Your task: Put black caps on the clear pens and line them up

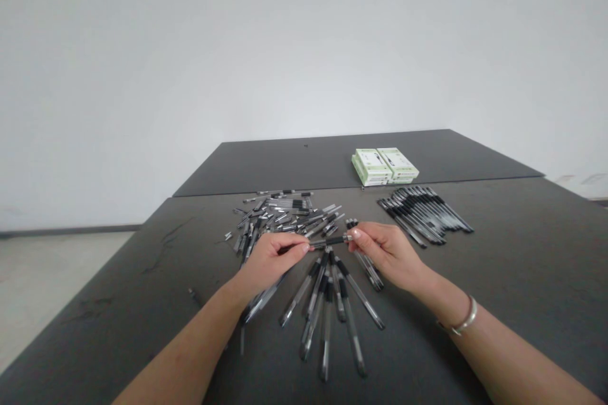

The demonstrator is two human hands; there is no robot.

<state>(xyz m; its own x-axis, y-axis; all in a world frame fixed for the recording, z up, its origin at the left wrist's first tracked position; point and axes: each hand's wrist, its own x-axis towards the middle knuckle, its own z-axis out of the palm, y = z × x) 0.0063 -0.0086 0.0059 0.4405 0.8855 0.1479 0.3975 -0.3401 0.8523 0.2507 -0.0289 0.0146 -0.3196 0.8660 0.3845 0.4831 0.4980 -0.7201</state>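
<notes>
Between my hands is a clear-barrelled pen with a black grip, level above the table. My left hand pinches its left end between thumb and fingers. At the other end, the thumb and fingertips of my right hand are closed on its tip. Several similar pens fan out on the table below, their black grips pointing away from me. Some more pens lie partly hidden beside my right hand. Behind my left hand spreads a jumbled heap of pens and loose pen parts.
A neat row of black-gripped pens lies at the right. Farther back, green and white boxes stand side by side near the seam of the dark table. One small dark piece rests at the left.
</notes>
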